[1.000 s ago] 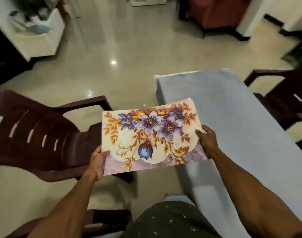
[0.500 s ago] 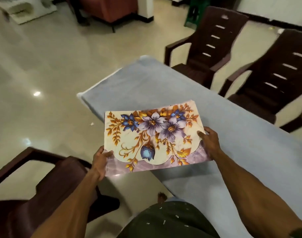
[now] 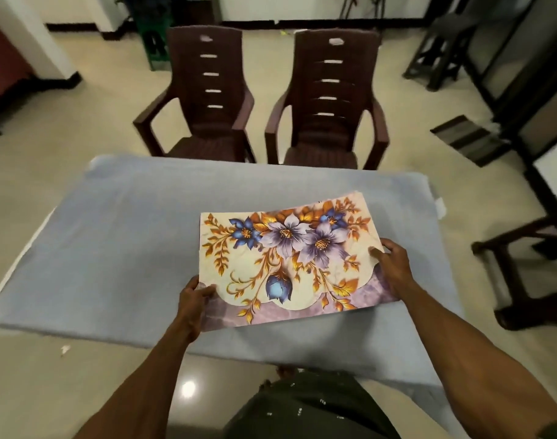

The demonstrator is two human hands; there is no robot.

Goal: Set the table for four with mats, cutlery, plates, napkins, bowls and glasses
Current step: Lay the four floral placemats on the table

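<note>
A stack of floral mats, cream with purple and blue flowers and orange leaves, hangs just above the table covered in a pale blue cloth. My left hand grips the stack's near left corner, thumb on top. My right hand grips the right edge, thumb on top. The stack's far right corner curls up, and several mat edges show there. How many mats are in the stack cannot be told.
Two dark brown plastic chairs stand side by side at the table's far edge. Dark wooden furniture stands to the right. A green stool is at the back, beyond the chairs.
My view has swung right, from the table's corner to facing its long side. The mats, held the same way in both hands, are now over the table's middle right.
</note>
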